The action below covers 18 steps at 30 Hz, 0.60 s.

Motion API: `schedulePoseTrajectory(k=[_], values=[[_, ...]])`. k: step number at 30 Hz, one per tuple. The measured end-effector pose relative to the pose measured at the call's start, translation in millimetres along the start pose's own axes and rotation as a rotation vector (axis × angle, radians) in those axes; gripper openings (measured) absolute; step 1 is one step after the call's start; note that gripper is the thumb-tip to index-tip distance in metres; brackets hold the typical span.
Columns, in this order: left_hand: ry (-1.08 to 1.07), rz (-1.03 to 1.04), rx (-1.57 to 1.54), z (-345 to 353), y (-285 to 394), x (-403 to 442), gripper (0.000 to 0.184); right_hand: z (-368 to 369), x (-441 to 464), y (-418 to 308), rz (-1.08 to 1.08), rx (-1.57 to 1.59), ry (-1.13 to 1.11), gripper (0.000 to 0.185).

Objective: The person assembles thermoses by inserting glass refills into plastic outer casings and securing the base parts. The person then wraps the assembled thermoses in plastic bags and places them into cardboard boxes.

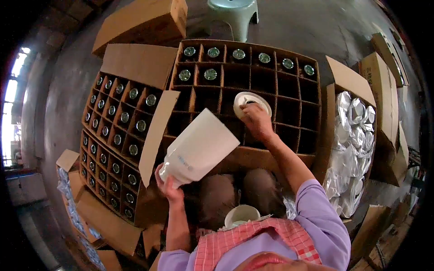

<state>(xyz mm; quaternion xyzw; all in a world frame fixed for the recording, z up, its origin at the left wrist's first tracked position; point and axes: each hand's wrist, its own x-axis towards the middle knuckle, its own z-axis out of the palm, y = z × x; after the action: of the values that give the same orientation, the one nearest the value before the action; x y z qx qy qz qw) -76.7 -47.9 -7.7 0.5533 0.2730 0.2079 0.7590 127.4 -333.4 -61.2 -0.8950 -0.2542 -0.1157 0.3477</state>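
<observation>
My left hand [171, 184] is closed around the narrow end of a large white bottle [202, 147], which is tilted with its broad base up and to the right. Small blurred print shows on the bottle's side. My right hand [257, 119] pinches a round white dish-like piece [265, 103] with a raised rim, over the divided carton [235, 156]. Fingers hide part of that piece. Clear glass bottle tops [238, 54] stand in the carton's far row, with two more in the second row. A white bowl-like container [242, 216] rests at my lap.
Left, another divided carton [141, 205] holds many glass bottles under raised flaps. Right, an open box [332, 97] is full of silvery wrapped pieces [348, 153]. A pale green stool [233, 13] stands beyond. More cardboard boxes [379, 86] line the right side.
</observation>
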Motion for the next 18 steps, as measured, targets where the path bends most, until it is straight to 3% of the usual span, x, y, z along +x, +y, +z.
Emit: schedulePoseTrajectory(k=[1, 2, 4, 6, 8, 9, 11, 14, 15, 18], values=[[0.022, 0.032, 0.012, -9.5, -2.2, -0.1, 0.054, 8.4, 10.2, -7.2, -0.037, -0.174, -0.214, 0.021], [0.044, 0.068, 0.024, -20.0, -4.5, 1.2, 0.056, 13.3, 16.0, -15.6, -0.054, -0.135, -0.371, 0.022], [0.065, 0.089, 0.006, -35.3, -7.4, 0.2, 0.058, 17.6, 53.3, -31.6, 0.225, -0.107, -0.514, 0.022], [0.06, 0.067, -0.055, -42.2, -1.0, -1.2, 0.06, 21.2, 98.7, -36.5, 0.265, 0.03, -0.243, 0.021], [0.084, 0.072, -0.007, -35.1, 12.3, -2.5, 0.063, 51.6, 138.5, -12.9, 0.366, -0.173, -0.446, 0.022], [0.102, 0.067, -0.032, -32.1, 15.6, -3.6, 0.063, 54.3, 160.2, -10.2, 0.403, -0.157, -0.674, 0.019], [0.14, 0.086, 0.041, -38.3, 15.9, -5.2, 0.064, 72.3, 189.4, -2.1, 0.458, -0.167, -0.836, 0.02], [0.158, 0.13, 0.16, -49.1, 11.2, -3.9, 0.066, 133.2, 198.5, 36.8, 0.207, -0.427, -0.315, 0.024], [0.133, 0.108, 0.099, -47.0, 15.8, -5.3, 0.066, 139.3, 204.9, 32.4, 0.279, -0.5, -0.439, 0.03], [0.177, 0.073, 0.014, -23.0, 36.4, -12.2, 0.066, 157.4, 202.3, 41.2, 0.238, -0.608, -0.497, 0.03]])
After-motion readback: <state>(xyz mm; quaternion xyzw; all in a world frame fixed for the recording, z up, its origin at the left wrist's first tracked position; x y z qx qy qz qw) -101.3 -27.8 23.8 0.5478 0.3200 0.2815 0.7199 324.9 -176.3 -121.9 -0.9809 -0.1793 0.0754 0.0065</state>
